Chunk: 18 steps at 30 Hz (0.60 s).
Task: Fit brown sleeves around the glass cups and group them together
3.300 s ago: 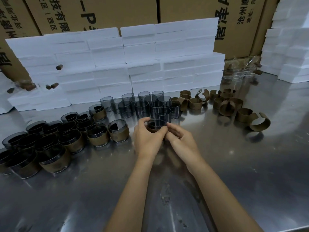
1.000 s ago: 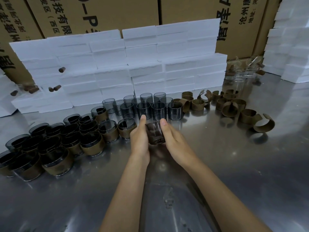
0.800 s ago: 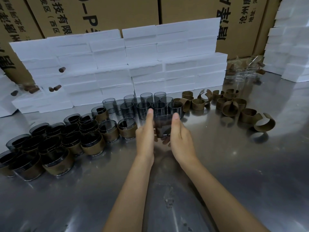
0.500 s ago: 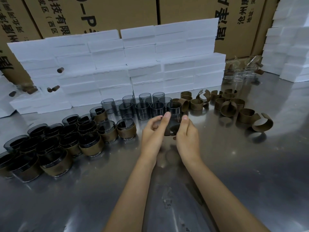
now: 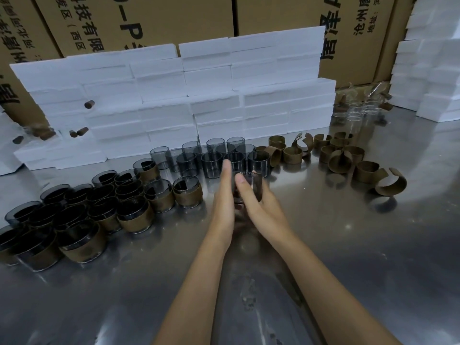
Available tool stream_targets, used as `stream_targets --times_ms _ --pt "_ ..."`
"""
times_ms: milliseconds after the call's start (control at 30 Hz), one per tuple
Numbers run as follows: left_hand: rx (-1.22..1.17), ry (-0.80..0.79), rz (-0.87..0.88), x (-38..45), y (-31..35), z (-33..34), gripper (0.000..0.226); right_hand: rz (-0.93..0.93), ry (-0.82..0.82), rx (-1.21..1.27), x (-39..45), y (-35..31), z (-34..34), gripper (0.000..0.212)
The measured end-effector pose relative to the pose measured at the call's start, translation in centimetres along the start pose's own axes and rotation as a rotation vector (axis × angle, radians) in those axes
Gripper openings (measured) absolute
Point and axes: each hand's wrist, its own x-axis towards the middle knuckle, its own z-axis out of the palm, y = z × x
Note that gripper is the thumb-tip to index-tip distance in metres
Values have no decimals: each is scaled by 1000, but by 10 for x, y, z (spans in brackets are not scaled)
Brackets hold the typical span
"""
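A dark glass cup (image 5: 249, 186) was held above the steel table (image 5: 348, 257), pressed between the straight-fingered left hand (image 5: 224, 202) and the right hand (image 5: 261, 207), whose fingers curled round it. Sleeved cups (image 5: 99, 207) were grouped left; loose sleeves (image 5: 341, 158) lay far right.

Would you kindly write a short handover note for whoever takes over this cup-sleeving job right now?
Left hand: flat against the held cup, fingers straight.
Right hand: grip curled round the same cup, just above the table; whether it wears a sleeve is unclear.
Done: sleeved cups grouped at left.
Left: bare cups behind the hands, loose sleeves at right. Sleeve each cup, then add it to the left group.
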Motion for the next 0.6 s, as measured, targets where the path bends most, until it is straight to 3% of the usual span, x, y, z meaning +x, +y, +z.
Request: stream_targets --times_ms 67,167,267,433,600 --pt "70 -13 17 0 2 2 57 10 12 7 0 -4 -2 42" --pt "182 35 62 1 1 2 56 -22 39 -28 1 0 -3 64" --pt "227 141 106 3 -3 0 57 -19 89 -36 5 2 -2 70" --pt "187 220 91 9 -5 -5 52 -94 225 -26 9 5 -6 45" --pt "4 210 0 11 0 -10 37 -130 230 112 11 3 -9 23"
